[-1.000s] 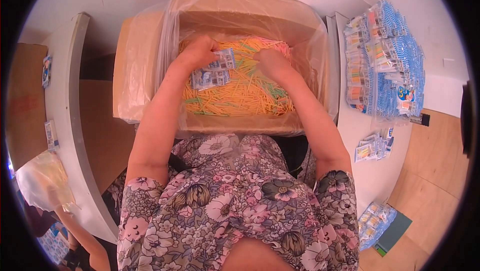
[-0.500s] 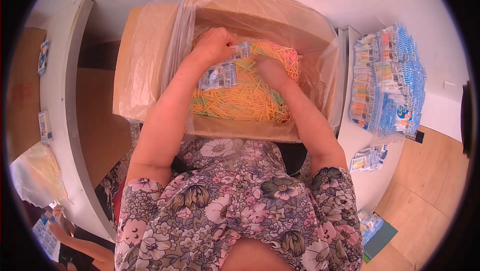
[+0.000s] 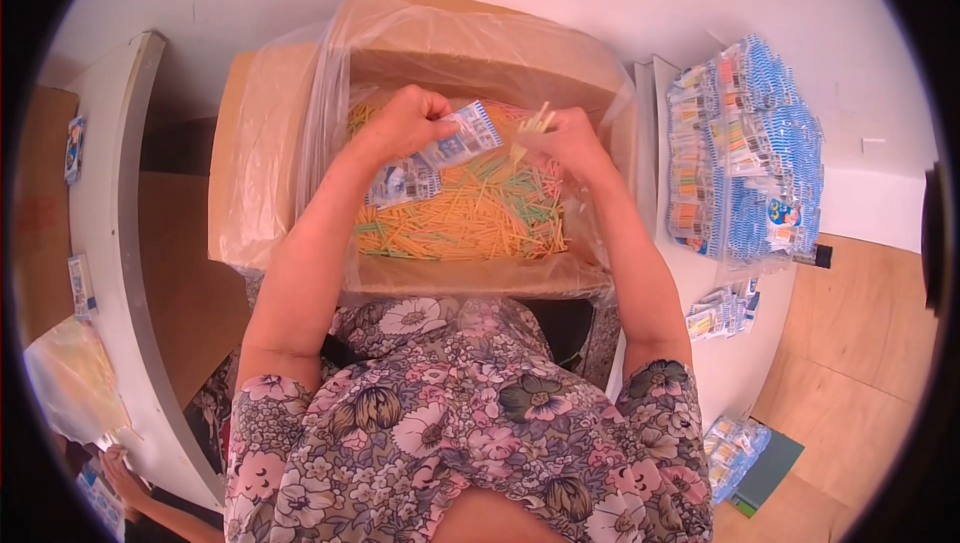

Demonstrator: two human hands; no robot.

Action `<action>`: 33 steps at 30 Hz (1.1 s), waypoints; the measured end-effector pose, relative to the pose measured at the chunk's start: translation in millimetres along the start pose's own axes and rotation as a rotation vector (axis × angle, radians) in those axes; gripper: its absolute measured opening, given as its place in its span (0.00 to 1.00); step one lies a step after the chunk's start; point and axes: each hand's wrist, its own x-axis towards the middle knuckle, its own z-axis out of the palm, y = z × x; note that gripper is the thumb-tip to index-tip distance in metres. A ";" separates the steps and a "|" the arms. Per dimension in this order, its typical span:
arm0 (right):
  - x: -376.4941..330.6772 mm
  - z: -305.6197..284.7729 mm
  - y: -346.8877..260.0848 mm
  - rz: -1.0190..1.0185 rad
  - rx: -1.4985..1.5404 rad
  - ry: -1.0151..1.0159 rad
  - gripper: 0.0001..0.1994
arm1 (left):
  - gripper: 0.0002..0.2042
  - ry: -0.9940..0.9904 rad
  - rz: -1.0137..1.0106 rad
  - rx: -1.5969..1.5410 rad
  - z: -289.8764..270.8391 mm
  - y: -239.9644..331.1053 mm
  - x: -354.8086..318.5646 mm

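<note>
A cardboard box (image 3: 470, 273) lined with a clear plastic bag (image 3: 270, 153) stands in front of me, filled with thin orange, yellow and green sticks (image 3: 470, 218). My left hand (image 3: 400, 123) is over the box and grips small clear packets with blue print (image 3: 440, 158). My right hand (image 3: 570, 143) is beside it, pinching a small bunch of pale sticks (image 3: 530, 128) that point up toward the packets. Both hands hover above the loose sticks.
A large pile of filled blue-and-white packets (image 3: 745, 153) lies on the white table (image 3: 740, 353) at right, with smaller packet heaps (image 3: 720, 308) nearer me. A white shelf edge (image 3: 115, 243) runs down the left. Another person's hand (image 3: 125, 473) shows at lower left.
Both hands have lifted out of the stick pile. The right hand now holds a bunch of sticks up by the packets in the left hand.
</note>
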 end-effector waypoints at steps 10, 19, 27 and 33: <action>-63.5 -13.6 -2.1 0.013 0.589 0.105 0.06 | 0.06 -0.121 0.159 -0.623 33.2 25.0 -6.8; -93.1 6.4 11.3 -0.010 0.540 0.073 0.04 | 0.07 -0.188 0.063 -0.411 45.0 16.7 -10.8; -97.2 9.8 28.2 0.010 0.543 0.013 0.05 | 0.07 -0.259 0.072 -0.522 41.0 26.4 -18.2; -94.5 17.2 2.3 0.002 0.465 -0.020 0.06 | 0.07 -0.356 0.040 -0.576 50.0 37.5 -23.6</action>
